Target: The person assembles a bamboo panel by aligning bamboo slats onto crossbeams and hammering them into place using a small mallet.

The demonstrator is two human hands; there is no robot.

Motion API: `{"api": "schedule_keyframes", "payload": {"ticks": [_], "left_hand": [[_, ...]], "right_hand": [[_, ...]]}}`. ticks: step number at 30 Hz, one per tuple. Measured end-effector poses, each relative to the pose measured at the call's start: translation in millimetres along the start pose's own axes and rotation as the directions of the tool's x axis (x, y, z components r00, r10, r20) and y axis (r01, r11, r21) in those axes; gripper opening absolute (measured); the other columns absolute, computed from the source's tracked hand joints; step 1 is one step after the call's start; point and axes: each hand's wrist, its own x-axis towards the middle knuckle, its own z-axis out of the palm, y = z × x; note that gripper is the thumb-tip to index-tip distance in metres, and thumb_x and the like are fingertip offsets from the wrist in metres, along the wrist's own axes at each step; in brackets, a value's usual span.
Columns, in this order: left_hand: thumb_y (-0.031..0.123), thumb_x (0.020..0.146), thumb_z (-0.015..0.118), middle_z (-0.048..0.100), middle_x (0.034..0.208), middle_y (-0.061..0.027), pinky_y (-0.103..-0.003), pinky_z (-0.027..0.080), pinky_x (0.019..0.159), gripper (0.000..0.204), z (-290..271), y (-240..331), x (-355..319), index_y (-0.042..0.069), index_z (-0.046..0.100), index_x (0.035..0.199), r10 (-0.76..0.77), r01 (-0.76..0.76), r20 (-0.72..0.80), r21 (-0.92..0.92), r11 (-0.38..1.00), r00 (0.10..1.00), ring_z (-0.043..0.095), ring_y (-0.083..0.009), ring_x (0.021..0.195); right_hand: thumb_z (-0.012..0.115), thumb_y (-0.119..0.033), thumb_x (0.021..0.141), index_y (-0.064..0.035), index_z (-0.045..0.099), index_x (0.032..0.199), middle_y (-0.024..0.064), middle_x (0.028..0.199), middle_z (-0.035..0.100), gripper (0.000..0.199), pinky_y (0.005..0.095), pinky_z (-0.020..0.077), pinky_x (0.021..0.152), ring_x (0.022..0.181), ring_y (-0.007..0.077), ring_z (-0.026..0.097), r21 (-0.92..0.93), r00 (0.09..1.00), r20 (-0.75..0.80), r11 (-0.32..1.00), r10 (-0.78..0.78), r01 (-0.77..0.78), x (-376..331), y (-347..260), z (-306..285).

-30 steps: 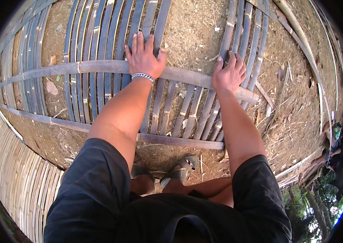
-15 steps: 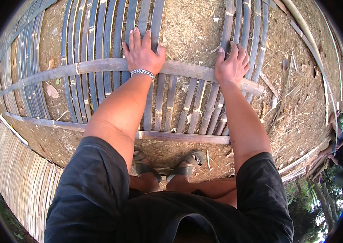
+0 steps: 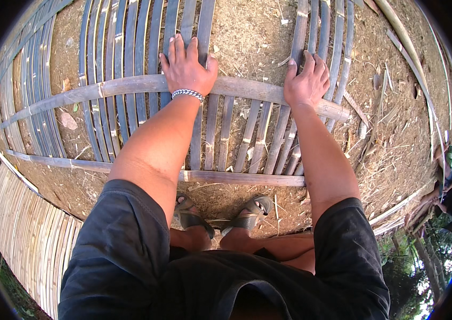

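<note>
my left hand (image 3: 188, 72) is open, palm down, fingers spread and pointing to the top of the frame. it rests across the bamboo crosspiece (image 3: 250, 89), fingertips over the dark slats (image 3: 206, 32) at upper centre. my right hand (image 3: 306, 82) is also open and palm down, fingers closer together and a little bent, at the crosspiece with fingertips by the right-hand slats (image 3: 299, 32). neither hand is wrapped round anything that i can see; how hard each presses, cannot tell.

position: crosspiece lies directly under both hands, long axis running left to right, from the left edge of the frame to a cut end just beyond my right hand, right of centre. right hand is the nearer to that end. it appears bowed; lens bend may account for some of this. slats run roughly crosswise to it, top to bottom. between my hands, above the crosspiece, bare ground (image 3: 247, 42) shows; below it, short slats (image 3: 226, 133) reach toward the lower rail (image 3: 236, 178), above my sandals (image 3: 250, 213).
</note>
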Motion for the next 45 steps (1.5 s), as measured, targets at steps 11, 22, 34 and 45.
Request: {"api": "schedule_keyframes", "payload": {"ticks": [11, 22, 34, 45], "left_hand": [[0.048, 0.091, 0.054, 0.035, 0.163, -0.0214, -0.058, 0.015, 0.126, 0.067, 0.7, -0.7, -0.4, 0.011, 0.054, 0.148, 0.005, -0.005, 0.006, 0.024, 1.0, 1.0, 0.024, -0.0318, 0.156], [0.045, 0.091, 0.057, 0.035, 0.164, -0.0182, -0.055, 0.016, 0.127, 0.065, -2.2, 1.5, -0.8, 0.014, 0.055, 0.148, -0.008, 0.008, 0.007, 0.057, 0.998, 1.0, 0.028, -0.031, 0.154], [0.046, 0.091, 0.056, 0.035, 0.164, -0.0189, -0.055, 0.017, 0.127, 0.066, -0.6, 0.4, -0.8, 0.014, 0.054, 0.149, 0.005, -0.005, -0.001, 0.061, 0.998, 1.0, 0.028, -0.0316, 0.154], [0.045, 0.091, 0.057, 0.036, 0.163, -0.0183, -0.054, 0.017, 0.127, 0.065, 0.6, 0.1, -1.1, 0.014, 0.055, 0.148, 0.003, -0.002, -0.016, 0.06, 0.998, 1.0, 0.029, -0.0314, 0.154]], "right_hand": [[0.056, -0.046, 0.099, -0.0186, 0.049, 0.148, 0.0087, 0.154, 0.042, 0.057, 0.0507, 0.0201, 0.122, 0.149, 0.0308, 0.03, -0.005, 1.0, -0.005, 1.0, -0.012, 0.012, 0.4, 1.5, 1.8], [0.056, -0.047, 0.099, -0.019, 0.051, 0.147, 0.0091, 0.153, 0.044, 0.055, 0.0504, 0.021, 0.122, 0.148, 0.031, 0.031, -0.009, 1.0, -0.026, 1.0, -0.016, 0.016, -0.4, 1.0, 2.4], [0.055, -0.046, 0.1, -0.0181, 0.05, 0.148, 0.0093, 0.154, 0.043, 0.056, 0.0508, 0.0193, 0.122, 0.148, 0.0303, 0.03, 0.012, 1.0, -0.017, 1.0, -0.02, 0.02, -0.2, 1.5, 1.8], [0.056, -0.046, 0.099, -0.0187, 0.05, 0.148, 0.0099, 0.154, 0.042, 0.056, 0.0506, 0.02, 0.122, 0.149, 0.0305, 0.03, -0.001, 1.0, -0.007, 1.0, -0.018, 0.018, 0.3, 0.9, 1.0]]}}
